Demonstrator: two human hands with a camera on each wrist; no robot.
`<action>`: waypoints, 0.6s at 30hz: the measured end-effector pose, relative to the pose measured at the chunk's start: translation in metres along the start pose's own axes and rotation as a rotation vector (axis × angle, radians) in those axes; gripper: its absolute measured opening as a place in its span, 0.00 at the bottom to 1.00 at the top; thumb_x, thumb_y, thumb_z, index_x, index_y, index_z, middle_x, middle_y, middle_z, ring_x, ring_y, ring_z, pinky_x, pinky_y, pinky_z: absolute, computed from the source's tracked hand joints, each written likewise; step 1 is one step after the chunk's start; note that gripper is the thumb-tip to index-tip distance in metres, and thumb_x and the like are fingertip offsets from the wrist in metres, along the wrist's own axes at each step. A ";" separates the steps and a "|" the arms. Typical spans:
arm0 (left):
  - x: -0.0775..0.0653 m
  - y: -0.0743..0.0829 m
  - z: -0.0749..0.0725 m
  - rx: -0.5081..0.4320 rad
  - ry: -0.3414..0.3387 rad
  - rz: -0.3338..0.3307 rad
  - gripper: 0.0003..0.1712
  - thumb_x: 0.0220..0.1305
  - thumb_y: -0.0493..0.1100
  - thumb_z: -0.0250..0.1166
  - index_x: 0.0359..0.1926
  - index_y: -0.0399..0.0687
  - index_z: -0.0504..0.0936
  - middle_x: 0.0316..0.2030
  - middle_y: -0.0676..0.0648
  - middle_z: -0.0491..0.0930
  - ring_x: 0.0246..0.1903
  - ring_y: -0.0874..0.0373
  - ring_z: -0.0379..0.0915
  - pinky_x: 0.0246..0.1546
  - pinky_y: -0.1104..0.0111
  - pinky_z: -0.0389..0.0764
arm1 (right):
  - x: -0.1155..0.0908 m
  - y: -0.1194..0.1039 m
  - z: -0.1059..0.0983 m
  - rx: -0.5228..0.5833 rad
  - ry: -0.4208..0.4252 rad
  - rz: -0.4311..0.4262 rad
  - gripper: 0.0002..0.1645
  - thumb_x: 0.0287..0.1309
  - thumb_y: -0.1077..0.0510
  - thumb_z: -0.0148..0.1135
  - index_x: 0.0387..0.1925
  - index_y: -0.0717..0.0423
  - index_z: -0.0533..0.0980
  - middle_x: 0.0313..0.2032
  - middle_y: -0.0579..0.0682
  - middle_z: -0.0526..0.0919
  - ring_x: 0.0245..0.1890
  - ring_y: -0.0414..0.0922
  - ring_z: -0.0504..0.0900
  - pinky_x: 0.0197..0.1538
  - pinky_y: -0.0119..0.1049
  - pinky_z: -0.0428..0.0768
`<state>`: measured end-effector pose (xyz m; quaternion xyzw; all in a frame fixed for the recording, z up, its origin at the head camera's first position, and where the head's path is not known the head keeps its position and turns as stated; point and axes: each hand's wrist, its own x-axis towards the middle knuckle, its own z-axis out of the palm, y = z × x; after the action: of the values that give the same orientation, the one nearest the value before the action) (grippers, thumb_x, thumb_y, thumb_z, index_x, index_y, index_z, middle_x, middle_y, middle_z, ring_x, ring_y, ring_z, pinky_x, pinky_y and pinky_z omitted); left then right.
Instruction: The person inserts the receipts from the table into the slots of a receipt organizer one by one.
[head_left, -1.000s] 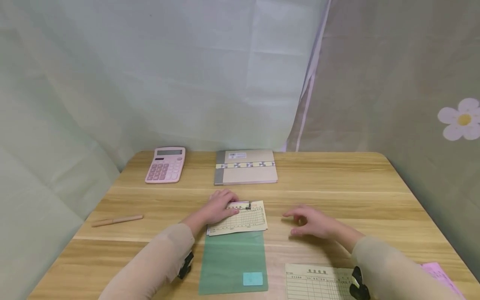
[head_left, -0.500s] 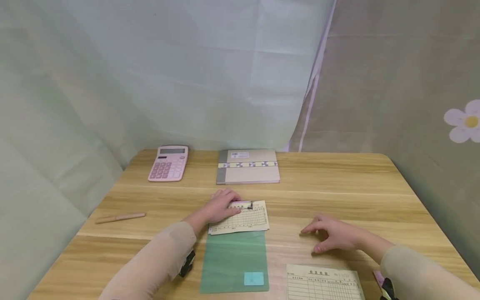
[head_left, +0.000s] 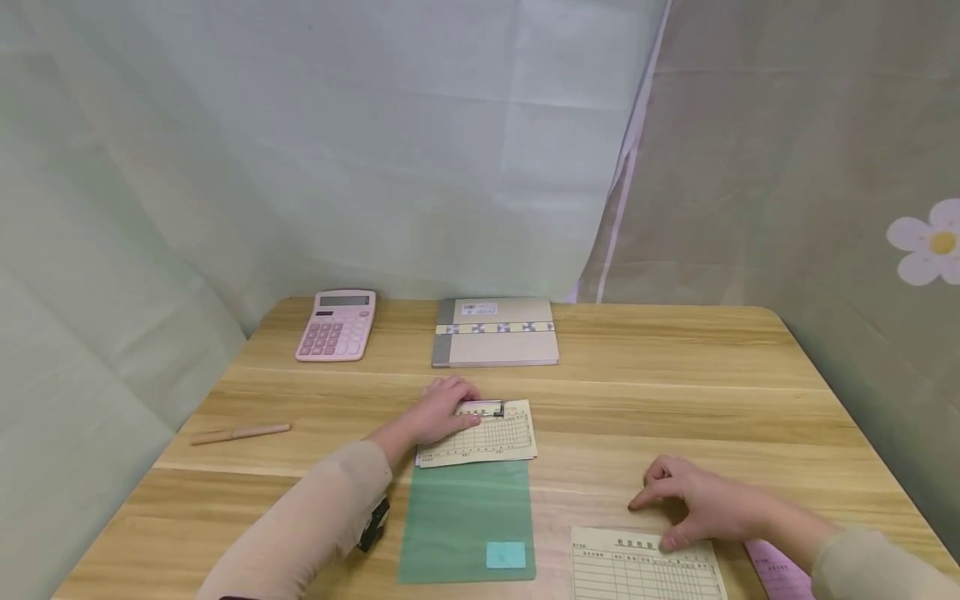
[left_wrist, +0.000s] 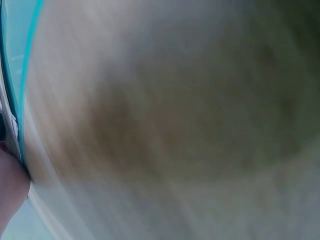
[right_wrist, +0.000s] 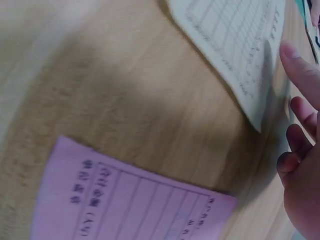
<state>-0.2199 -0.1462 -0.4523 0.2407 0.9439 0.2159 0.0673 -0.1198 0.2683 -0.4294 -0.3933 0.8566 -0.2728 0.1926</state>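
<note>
My left hand (head_left: 441,414) holds the top left corner of a green translucent clipboard (head_left: 457,521), the thumb lying over several cream printed forms (head_left: 495,437) beside the metal clip (head_left: 501,408). The left wrist view catches only part of that hand (left_wrist: 12,182) next to the clipboard's teal edge (left_wrist: 25,75). Nothing is in my right hand (head_left: 701,504); its thumb and bent fingers are spread, and the thumb overlaps the upper edge of a loose cream form (head_left: 630,567). A pink form (right_wrist: 135,200) lies on the table near the right wrist, partly covered by the sleeve in the head view.
Toward the back of the wooden table (head_left: 675,358) are a pink calculator (head_left: 336,325) and a beige notebook (head_left: 497,333) with a patterned band. A brown pen (head_left: 240,433) lies on the left. Cloth curtains (head_left: 375,167) hang behind the table.
My right hand has moved right and toward me, from beside the clipped forms to the loose cream form. The left hand keeps its place on the clipboard.
</note>
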 end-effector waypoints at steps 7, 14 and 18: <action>-0.001 0.001 -0.001 -0.001 -0.009 -0.003 0.20 0.60 0.55 0.63 0.49 0.52 0.75 0.48 0.53 0.71 0.48 0.56 0.62 0.52 0.57 0.61 | -0.010 0.001 0.005 -0.051 0.014 -0.027 0.30 0.45 0.37 0.66 0.53 0.37 0.76 0.47 0.38 0.63 0.45 0.34 0.62 0.45 0.32 0.69; -0.001 0.002 -0.002 0.008 -0.013 -0.007 0.20 0.61 0.55 0.62 0.50 0.53 0.74 0.48 0.54 0.71 0.48 0.56 0.62 0.52 0.57 0.61 | -0.011 0.005 0.006 -0.100 0.054 -0.071 0.29 0.47 0.39 0.66 0.53 0.38 0.76 0.48 0.38 0.64 0.45 0.34 0.63 0.45 0.33 0.71; -0.002 0.002 -0.002 0.010 -0.009 -0.006 0.19 0.60 0.55 0.63 0.49 0.53 0.75 0.48 0.54 0.71 0.48 0.56 0.62 0.52 0.57 0.61 | -0.006 0.007 0.001 -0.091 0.059 -0.031 0.28 0.49 0.38 0.65 0.53 0.40 0.76 0.47 0.40 0.65 0.44 0.35 0.65 0.45 0.34 0.72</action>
<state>-0.2176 -0.1462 -0.4494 0.2391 0.9454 0.2098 0.0711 -0.1193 0.2767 -0.4344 -0.4066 0.8673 -0.2478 0.1451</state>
